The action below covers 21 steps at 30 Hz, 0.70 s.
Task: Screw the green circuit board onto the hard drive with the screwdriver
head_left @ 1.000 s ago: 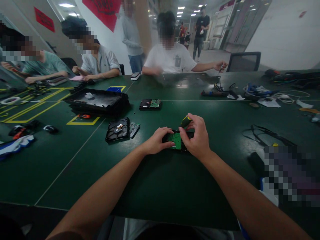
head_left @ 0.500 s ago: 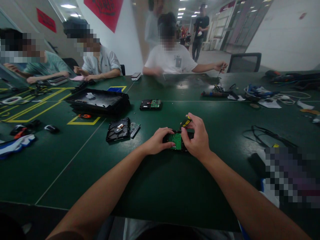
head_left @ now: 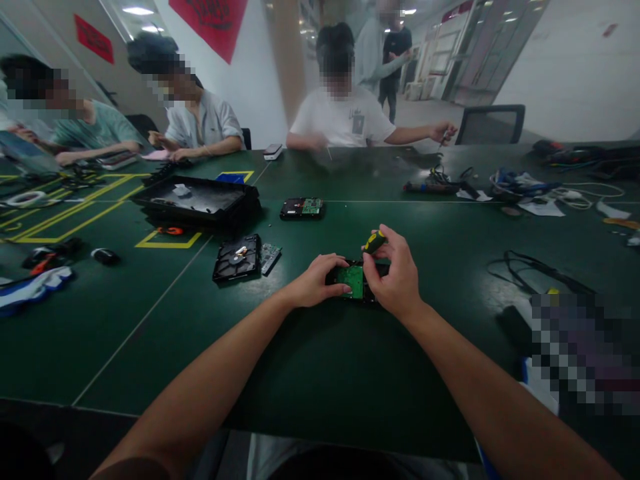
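A hard drive [head_left: 354, 283] lies on the green table with its green circuit board facing up. My left hand [head_left: 323, 280] grips its left end, the thumb resting on the board and the fingers along the far edge. In my right hand [head_left: 395, 270] is a screwdriver with a yellow and dark green handle [head_left: 374, 241], held tilted over the far side of the drive. Its tip is hard to make out behind my fingers. To the left, an opened black drive casing [head_left: 237, 259] sits beside a loose circuit board [head_left: 271, 259].
Another hard drive [head_left: 301, 208] lies farther back, near a stack of black trays [head_left: 197, 202]. A computer mouse [head_left: 105, 257] and a glove [head_left: 35, 290] are at left. Tools and cables [head_left: 530, 183] lie at right. Several people sit or stand beyond the table.
The screwdriver handle has shifted and turned slightly in my right fingers. My left hand and the hard drive stay in place. A standing person in the background has moved right.
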Motion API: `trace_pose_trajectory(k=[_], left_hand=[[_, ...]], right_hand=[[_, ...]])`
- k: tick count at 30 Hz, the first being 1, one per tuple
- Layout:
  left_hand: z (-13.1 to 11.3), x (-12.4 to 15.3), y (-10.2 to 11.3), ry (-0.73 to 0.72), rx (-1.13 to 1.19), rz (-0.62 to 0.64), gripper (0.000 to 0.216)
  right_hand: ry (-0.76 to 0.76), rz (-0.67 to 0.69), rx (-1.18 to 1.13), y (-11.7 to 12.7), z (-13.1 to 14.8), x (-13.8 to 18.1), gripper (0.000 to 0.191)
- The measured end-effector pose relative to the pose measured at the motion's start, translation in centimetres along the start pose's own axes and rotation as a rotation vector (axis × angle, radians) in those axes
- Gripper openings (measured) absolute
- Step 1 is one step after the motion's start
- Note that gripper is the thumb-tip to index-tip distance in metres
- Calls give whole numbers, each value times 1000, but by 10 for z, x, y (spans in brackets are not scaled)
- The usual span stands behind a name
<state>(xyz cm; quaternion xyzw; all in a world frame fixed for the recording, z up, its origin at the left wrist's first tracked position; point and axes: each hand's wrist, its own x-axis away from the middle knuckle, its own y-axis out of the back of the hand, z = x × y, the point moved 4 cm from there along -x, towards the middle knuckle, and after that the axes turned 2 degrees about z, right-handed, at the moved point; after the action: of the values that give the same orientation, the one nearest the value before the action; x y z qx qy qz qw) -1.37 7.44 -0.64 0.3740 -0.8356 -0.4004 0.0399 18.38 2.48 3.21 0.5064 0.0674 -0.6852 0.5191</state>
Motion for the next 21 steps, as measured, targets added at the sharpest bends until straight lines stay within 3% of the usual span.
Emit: trace_pose_trajectory(k=[21], left_hand=[[-6,0,5,26,36,40,62]], right_hand=[[8,-21,56,3,1,-1,68]])
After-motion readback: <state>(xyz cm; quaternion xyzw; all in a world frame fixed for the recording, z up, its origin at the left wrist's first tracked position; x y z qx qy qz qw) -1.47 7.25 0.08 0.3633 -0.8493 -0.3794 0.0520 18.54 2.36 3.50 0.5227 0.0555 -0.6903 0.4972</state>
